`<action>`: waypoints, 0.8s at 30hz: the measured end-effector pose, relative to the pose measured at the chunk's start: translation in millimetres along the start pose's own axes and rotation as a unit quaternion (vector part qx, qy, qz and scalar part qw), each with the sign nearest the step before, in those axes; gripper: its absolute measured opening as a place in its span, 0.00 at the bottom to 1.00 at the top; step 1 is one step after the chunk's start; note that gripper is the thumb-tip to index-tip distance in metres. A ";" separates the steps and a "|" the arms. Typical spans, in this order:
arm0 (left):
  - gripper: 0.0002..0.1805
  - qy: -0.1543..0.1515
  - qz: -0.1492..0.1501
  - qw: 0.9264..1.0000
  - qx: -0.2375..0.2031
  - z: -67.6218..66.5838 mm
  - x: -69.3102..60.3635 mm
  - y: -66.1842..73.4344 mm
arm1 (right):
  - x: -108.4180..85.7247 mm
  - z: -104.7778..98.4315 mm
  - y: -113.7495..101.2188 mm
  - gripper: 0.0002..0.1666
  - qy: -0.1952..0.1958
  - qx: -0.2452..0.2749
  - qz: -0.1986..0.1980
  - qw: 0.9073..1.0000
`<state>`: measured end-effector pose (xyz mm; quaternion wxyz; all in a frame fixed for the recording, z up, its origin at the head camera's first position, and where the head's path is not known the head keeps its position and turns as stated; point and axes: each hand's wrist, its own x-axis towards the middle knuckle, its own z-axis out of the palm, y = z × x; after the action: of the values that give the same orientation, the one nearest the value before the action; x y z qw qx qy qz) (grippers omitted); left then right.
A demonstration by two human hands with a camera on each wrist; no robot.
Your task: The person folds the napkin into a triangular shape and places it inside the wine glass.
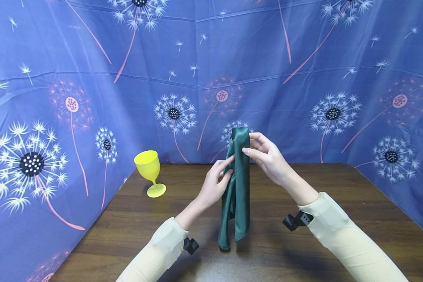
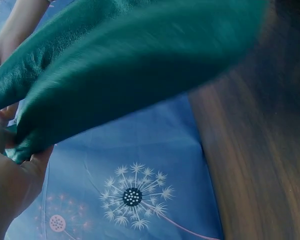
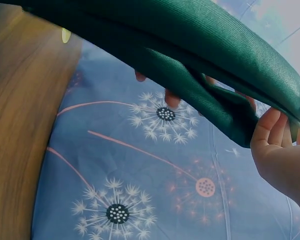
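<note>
A dark green satin cloth [image 1: 242, 188], folded into a long narrow strip, hangs upright above the table. My right hand [image 1: 269, 160] pinches its right edge close to the top, thumb in front and fingers behind. Lower down on the other side, my left hand [image 1: 213, 182] holds a fold of it between thumb and fingers. In the left wrist view the cloth [image 2: 140, 75] fans out from that grip, its far end blurred. The right wrist view has the right hand [image 3: 285, 155] gripping one end, with left fingertips showing below the cloth's edge.
A yellow plastic goblet [image 1: 148, 166] stands on the left back part of the brown wooden table [image 1: 137, 219]. Blue curtains [image 1: 268, 98] with a dandelion print hang behind and beside the table. Black wrist cameras [image 1: 297, 220] sit on the sleeves.
</note>
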<state>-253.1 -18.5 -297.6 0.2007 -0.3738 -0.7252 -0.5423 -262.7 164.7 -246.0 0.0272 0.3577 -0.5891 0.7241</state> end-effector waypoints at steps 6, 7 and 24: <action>0.14 -0.012 -0.010 0.999 -0.029 -2.6 3.1 -3.7 | 1.3 0.1 0.8 0.19 0.008 0.003 0.001 1.000; 0.14 -0.012 -0.013 0.999 -0.044 -2.6 3.7 -4.5 | 1.5 0.5 0.8 0.19 0.009 0.000 0.002 1.000; 0.12 0.045 -0.091 0.995 -0.011 1.6 25.8 -33.9 | 12.4 15.6 -2.6 0.20 0.008 -0.032 -0.028 0.999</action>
<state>-295.3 -13.2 -301.8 0.1789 -0.2831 -0.7405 -0.5827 -263.1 147.2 -236.2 0.0634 0.3677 -0.6011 0.7067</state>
